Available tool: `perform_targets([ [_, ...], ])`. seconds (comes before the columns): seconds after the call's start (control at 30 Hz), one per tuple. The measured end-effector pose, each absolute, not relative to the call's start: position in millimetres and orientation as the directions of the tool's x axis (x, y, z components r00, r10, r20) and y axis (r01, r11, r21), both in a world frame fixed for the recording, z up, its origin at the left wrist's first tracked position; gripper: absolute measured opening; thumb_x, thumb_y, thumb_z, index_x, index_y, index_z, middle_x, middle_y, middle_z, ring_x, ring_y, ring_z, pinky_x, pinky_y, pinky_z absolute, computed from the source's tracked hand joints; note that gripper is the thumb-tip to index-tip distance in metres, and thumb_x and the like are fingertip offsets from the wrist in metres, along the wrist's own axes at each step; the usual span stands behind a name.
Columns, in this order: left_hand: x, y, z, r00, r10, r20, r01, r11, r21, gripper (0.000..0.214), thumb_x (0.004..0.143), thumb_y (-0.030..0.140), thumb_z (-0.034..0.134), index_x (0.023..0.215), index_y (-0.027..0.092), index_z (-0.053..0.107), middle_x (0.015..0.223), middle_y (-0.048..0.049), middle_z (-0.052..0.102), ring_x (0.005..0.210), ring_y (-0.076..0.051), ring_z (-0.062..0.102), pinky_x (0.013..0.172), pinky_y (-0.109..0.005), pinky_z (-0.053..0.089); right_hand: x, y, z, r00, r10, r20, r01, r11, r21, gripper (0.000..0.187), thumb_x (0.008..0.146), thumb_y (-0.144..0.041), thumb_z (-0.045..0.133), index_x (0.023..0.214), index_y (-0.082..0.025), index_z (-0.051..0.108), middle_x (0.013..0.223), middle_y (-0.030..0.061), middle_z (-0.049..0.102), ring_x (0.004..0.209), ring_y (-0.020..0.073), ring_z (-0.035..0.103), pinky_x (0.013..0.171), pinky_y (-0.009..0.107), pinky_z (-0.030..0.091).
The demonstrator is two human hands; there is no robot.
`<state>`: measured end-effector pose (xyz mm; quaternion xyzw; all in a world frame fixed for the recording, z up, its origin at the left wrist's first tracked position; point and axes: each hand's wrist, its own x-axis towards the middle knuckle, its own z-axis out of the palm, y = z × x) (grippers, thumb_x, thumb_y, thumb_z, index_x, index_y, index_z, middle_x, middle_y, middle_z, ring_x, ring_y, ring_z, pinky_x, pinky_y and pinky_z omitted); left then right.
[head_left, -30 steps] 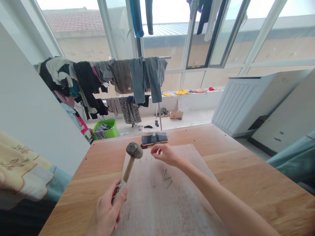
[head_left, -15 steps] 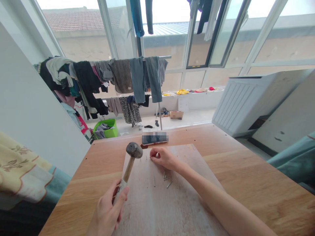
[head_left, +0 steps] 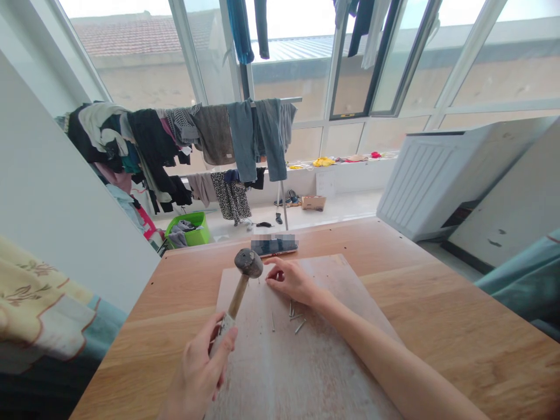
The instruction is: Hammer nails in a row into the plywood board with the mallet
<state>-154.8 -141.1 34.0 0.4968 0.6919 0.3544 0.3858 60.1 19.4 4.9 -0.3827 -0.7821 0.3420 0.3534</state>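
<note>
My left hand grips the wrapped handle of a mallet. Its dark, rounded head is raised over the far left part of a pale wooden board. Close by on the right, my right hand pinches low against the board, index finger partly raised. A nail between its fingertips is mostly hidden. Thin nails stand upright just left of those fingertips, partly behind the mallet. Several loose nails lie nearer to me on the board, below my right wrist.
The board rests on a wooden table. Beyond its far edge lies a phone, its screen blurred. Further off are a clothes rack with laundry, a green basket, a small cardboard box and a white ribbed appliance.
My left hand has brought the mallet rightward, so its head is closer to my right hand. The right index finger has lifted and straightened somewhat; that hand stays in place.
</note>
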Motion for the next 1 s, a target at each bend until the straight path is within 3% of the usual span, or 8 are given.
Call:
perform_targets([
  [0.17, -144, -136, 44, -0.192, 0.96, -0.202, 0.408, 0.265, 0.874, 0.074, 0.074, 0.073, 0.059, 0.12, 0.015, 0.057, 0.072, 0.0001, 0.063, 0.033, -0.008, 0.045, 0.027, -0.02, 0.036, 59, 20, 2, -0.449, 0.843, 0.296, 0.349, 0.47, -0.81, 0.046, 0.079, -0.01, 0.069, 0.124, -0.017, 0.064, 0.086, 0.0036, 0.081, 0.068, 0.0149, 0.066, 0.069, 0.026, 0.05],
  [0.77, -140, -135, 44, -0.177, 0.971, -0.162, 0.508, 0.231, 0.83, 0.06, 0.078, 0.063, 0.061, 0.114, 0.017, 0.069, 0.055, 0.0006, 0.06, 0.036, -0.016, 0.049, 0.032, -0.023, 0.034, 58, 18, 7, -0.433, 0.854, 0.289, 0.408, 0.472, -0.782, 0.047, 0.073, -0.002, 0.068, 0.116, -0.02, 0.066, 0.081, 0.0013, 0.076, 0.072, 0.0179, 0.069, 0.066, 0.024, 0.049],
  [1.0, -143, -135, 43, -0.174, 0.971, -0.162, 0.508, 0.23, 0.83, 0.058, 0.08, 0.063, 0.061, 0.115, 0.018, 0.068, 0.065, -0.0026, 0.066, 0.037, -0.015, 0.051, 0.031, -0.021, 0.033, 59, 18, 7, -0.475, 0.833, 0.282, 0.42, 0.496, -0.76, 0.047, 0.079, -0.006, 0.068, 0.125, -0.017, 0.06, 0.088, 0.0033, 0.078, 0.076, 0.0177, 0.071, 0.07, 0.026, 0.053],
])
